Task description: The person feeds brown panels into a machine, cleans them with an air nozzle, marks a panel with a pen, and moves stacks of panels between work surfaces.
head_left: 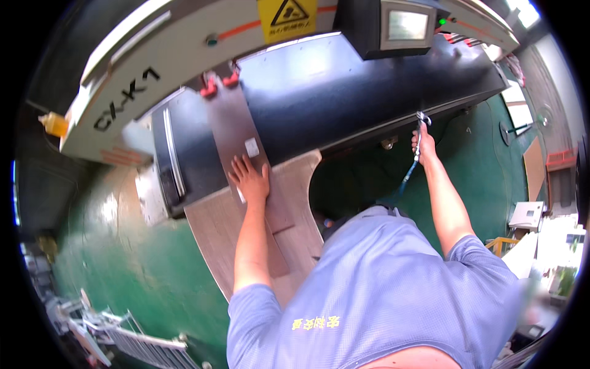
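The left hand (250,179) lies flat, fingers spread, palm down on a brown wooden plank (236,132) that runs lengthwise up into the black machine bed (344,92), between two red stops (219,83) at the plank's far end. A small white label (252,147) sits on the plank just beyond the fingertips. The near end of the plank rests on a paler wooden board (215,227) that juts out from the front edge of the machine bed over the green floor (141,270). At the right of the machine bed's front edge, the right hand (424,144) is closed round a slim metal nozzle (420,126) with a blue hose (407,178) trailing down from it; the tip points up at the bed's edge. A grey control box with a screen (402,26) hangs above the bed, and a yellow warning sign (287,15) is fixed to the pale machine housing (123,80) behind it. The step in hand looks like seating the plank against the stops while the nozzle is held ready at the bed. The next move probably calls for keeping the plank pressed flat and square to the stops, and bringing the nozzle across toward it without letting the plank slide.
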A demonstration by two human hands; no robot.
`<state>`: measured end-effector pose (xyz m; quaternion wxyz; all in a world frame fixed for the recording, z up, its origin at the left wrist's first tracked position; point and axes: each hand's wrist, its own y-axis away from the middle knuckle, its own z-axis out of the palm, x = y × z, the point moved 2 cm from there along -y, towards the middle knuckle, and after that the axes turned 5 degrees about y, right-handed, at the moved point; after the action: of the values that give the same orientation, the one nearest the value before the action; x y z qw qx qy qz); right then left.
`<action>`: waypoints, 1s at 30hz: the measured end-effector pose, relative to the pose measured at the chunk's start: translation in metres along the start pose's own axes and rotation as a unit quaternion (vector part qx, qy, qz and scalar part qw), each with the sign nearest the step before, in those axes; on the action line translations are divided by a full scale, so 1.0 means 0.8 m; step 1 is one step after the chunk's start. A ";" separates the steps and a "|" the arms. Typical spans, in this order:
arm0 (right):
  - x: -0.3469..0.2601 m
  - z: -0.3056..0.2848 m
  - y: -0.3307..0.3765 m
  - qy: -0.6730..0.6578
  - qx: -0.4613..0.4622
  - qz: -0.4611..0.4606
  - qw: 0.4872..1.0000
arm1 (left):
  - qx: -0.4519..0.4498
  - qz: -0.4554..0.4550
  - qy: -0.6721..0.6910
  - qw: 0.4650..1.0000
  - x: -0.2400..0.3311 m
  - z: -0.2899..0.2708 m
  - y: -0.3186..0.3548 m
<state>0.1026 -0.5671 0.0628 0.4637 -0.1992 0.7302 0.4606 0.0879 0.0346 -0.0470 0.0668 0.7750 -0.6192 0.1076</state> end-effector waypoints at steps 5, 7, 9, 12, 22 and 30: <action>-0.025 0.119 0.159 0.490 -0.403 0.040 0.772 | 0.023 0.139 0.065 0.988 -0.038 0.007 0.013; -0.015 0.160 0.215 0.551 -0.474 0.034 0.686 | 0.020 0.118 0.047 0.992 -0.059 0.011 0.053; -0.009 0.187 0.253 0.575 -0.511 -0.026 0.639 | 0.023 0.078 0.019 0.996 -0.053 0.001 0.087; -0.004 0.206 0.269 0.626 -0.509 -0.084 0.585 | 0.030 0.051 0.014 0.998 -0.055 -0.002 0.131; 0.000 0.240 0.293 0.660 -0.581 -0.156 0.450 | -0.026 -0.146 0.061 0.987 -0.027 -0.028 0.431; 0.004 0.240 0.273 0.643 -0.611 -0.129 0.443 | 0.251 -0.447 0.622 0.592 0.022 -0.022 0.484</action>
<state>0.0394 -0.2936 0.1390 -0.3262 -0.7622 0.3149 0.4621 -0.2872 -0.0647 -0.0369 0.2782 0.6850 0.0484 0.6716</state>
